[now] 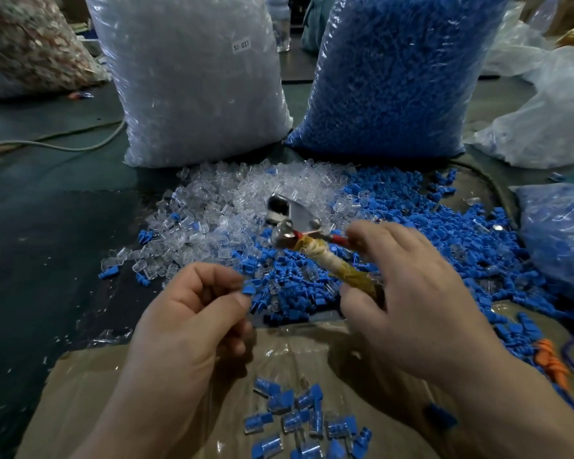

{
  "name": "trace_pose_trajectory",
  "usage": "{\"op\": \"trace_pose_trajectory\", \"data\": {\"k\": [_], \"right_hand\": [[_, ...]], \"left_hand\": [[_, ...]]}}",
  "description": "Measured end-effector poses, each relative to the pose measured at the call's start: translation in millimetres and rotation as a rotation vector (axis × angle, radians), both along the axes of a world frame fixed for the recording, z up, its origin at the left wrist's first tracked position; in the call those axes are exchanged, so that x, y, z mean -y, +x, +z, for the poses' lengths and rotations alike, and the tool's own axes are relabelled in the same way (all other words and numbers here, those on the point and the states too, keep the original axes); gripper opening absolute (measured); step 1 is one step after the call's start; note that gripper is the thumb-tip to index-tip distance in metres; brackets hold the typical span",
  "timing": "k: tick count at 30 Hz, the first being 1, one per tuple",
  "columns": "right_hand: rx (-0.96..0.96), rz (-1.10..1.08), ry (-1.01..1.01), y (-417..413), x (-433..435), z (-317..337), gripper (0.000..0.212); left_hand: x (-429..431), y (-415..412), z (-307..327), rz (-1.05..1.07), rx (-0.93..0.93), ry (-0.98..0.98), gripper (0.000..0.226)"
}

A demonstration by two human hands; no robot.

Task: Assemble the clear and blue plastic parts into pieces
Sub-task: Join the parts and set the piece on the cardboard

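Note:
My left hand (199, 313) pinches a small blue plastic part (248, 289) between thumb and fingertips, low in the middle of the view. My right hand (408, 293) grips pliers (299, 226) by their tape-wrapped handle (325, 260), the metal jaws pointing up-left over the piles. A heap of loose clear parts (232, 207) lies ahead, merging on the right into a heap of loose blue parts (421, 233). Several assembled clear-and-blue pieces (299, 422) lie on the cardboard below my hands.
A tall bag of clear parts (193, 77) and a tall bag of blue parts (395, 71) stand behind the heaps. A smaller bag of blue parts (560, 233) sits at the right. Brown cardboard (90, 385) covers the near table. An orange cord (550, 362) lies at lower right.

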State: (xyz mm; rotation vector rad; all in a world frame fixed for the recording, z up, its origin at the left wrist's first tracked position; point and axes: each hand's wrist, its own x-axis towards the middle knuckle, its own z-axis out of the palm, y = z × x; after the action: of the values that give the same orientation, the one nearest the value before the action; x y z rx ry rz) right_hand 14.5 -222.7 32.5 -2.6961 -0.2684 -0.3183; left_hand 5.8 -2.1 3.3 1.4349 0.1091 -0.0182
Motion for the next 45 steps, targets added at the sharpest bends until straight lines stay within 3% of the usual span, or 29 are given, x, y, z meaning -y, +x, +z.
{"op": "trace_pose_trajectory", "data": {"k": [9, 15, 19, 22, 30, 34, 37, 41, 45], "right_hand": [[-0.126, 0.219, -0.1, -9.8, -2.2, 5.6, 0.054], [-0.148, 0.257, -0.102, -8.3, 3.6, 4.9, 0.057], [-0.144, 0.255, -0.145, -7.9, 1.3, 4.2, 0.056], [-0.135, 0.25, -0.172, -7.3, -1.2, 4.7, 0.054], [-0.15, 0.224, -0.11, -10.0, -3.8, 7.9, 0.047], [-0.075, 0.127, -0.091, -8.2, 1.8, 1.6, 0.048], [-0.021, -0.003, -0.162, -0.7, 2.9, -0.8, 0.055], [-0.105, -0.06, -0.335, 9.9, -1.3, -3.3, 0.072], [-0.172, -0.059, -0.388, 17.4, -4.2, -3.8, 0.074]], "left_hand": [[-8.1, 1.1, -2.2, 0.024, 0.167, 0.132, 0.022], [-4.6, -2.6, 5.3, -0.003, 0.182, 0.113, 0.016], [-7.2, -3.2, 2.5, -0.014, 0.241, 0.163, 0.025], [-7.5, -3.7, 2.3, -0.035, 0.251, 0.168, 0.017], [-5.5, -5.6, 4.3, 0.031, 0.273, 0.228, 0.026], [-5.0, -5.2, 7.1, 0.088, 0.232, 0.271, 0.034], [-0.4, -6.5, 10.5, 0.002, 0.053, 0.229, 0.035], [9.9, -9.2, 6.3, -0.108, -0.023, 0.347, 0.035], [11.2, -8.0, 3.6, -0.077, -0.008, 0.402, 0.032]]}}
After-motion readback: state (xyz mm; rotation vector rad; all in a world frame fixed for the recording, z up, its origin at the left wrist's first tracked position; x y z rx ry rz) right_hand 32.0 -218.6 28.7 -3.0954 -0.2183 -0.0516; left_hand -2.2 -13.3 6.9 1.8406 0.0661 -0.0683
